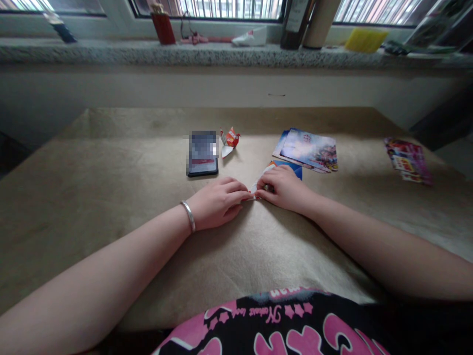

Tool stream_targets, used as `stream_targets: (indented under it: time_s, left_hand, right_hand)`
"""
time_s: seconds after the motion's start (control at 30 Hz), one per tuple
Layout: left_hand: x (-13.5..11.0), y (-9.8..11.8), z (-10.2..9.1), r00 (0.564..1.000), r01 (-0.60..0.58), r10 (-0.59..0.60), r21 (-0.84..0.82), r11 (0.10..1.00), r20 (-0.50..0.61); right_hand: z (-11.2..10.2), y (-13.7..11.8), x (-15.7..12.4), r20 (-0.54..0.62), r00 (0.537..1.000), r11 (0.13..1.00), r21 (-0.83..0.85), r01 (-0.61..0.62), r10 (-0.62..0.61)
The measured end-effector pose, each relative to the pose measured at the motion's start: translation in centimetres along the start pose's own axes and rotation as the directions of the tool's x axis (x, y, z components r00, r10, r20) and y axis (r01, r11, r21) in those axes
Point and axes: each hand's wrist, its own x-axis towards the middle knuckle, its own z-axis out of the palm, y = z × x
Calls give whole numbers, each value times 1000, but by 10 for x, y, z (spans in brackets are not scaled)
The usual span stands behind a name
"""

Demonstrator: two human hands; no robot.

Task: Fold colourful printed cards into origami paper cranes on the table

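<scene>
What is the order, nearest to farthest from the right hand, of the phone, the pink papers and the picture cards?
1. Picture cards, just beyond the right hand.
2. Phone, to its left.
3. Pink papers, at far right.

We see dim indoor light, daylight entering through the barred windows (229, 9) ahead. Soft shadows lie below our left hand (221, 202) and right hand (286, 187); the tabletop (111, 167) shines faintly. The smartphone screen (201, 148) is pixelated, and the outer edges stretch and blur.
</scene>
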Motion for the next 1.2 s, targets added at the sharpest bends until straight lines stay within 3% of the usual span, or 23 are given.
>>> stream_targets:
  time_s: [0.2,0.43,0.87,1.2]
  left_hand:
    - [3,4,0,1000,-20,19,57,998,4]
    - [4,7,-3,1000,-30,31,100,995,-4]
    - [4,14,-16,994,30,-48,177,984,99]
    - [1,8,-19,987,-4,-17,133,991,160]
  right_hand:
    - [-2,0,2,37,999,999,18,33,-34]
    - [-2,-1,2,11,1000,1000,7,-8,8]
    - [3,2,2,-7,1000,1000,20,-10,10]
    - [5,3,-1,-11,1000,1000,18,-11,11]
